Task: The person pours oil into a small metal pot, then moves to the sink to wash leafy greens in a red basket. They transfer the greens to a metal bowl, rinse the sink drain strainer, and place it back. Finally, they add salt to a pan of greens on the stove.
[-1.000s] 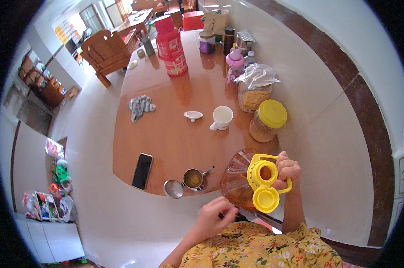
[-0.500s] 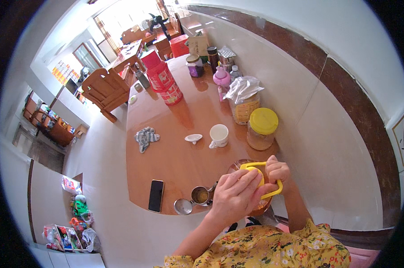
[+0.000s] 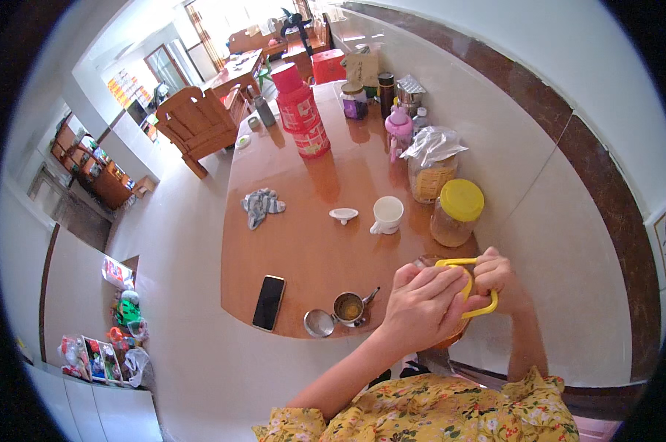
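the left hand (image 3: pixel 425 306) lies over the yellow lid (image 3: pixel 466 280) of the brown see-through jug (image 3: pixel 452 340), with its fingers stretched side by side; whether it grips the lid or only presses, i cannot tell. the right hand (image 3: pixel 497 278) is closed around the yellow handle (image 3: pixel 486 308). the jug is at the near right corner of the desk (image 3: pixel 303 258), in front of the person, to the right of the small metal pot (image 3: pixel 348 307) and nearer than the yellow-lidded jar (image 3: pixel 458 214); its base is hidden. to do this pressing well, i think, the right hand should keep the handle steady, while the left palm pushes evenly and straight down, so that the jug does not tip. the handle points to the person's right. the long axis seems about upright, with the lid end up toward the head, though a slight tilt cannot be excluded.
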`<state>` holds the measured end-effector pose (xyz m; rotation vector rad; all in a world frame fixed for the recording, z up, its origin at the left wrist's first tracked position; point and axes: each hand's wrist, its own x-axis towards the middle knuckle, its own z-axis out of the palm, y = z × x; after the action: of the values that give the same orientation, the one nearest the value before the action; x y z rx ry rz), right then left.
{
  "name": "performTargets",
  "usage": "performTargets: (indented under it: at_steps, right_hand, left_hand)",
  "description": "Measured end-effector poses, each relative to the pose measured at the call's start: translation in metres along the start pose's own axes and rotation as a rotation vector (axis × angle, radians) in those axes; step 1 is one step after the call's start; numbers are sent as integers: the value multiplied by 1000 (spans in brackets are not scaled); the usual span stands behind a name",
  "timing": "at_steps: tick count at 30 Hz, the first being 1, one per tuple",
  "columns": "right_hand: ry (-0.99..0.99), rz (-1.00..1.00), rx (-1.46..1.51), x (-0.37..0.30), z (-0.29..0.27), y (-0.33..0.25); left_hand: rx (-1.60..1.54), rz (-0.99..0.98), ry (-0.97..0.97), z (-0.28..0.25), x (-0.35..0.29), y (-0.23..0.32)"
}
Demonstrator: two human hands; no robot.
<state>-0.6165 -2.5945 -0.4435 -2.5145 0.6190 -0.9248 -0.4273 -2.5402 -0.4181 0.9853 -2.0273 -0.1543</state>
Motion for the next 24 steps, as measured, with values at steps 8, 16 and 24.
performTargets:
  at_steps: [8,16,24]
  right_hand:
    - [-774,116,-463,46,-54,-94]
    - [-1115,573,-591,21,-54,-178]
    - [-1231,701,-380,-13,-8,-115]
  left_hand:
    - [-200,91,53,-10,-27,8]
    - [-242,-390,81,-73,-203,-61]
    - [-449,-1079,304,-54,-242,-105]
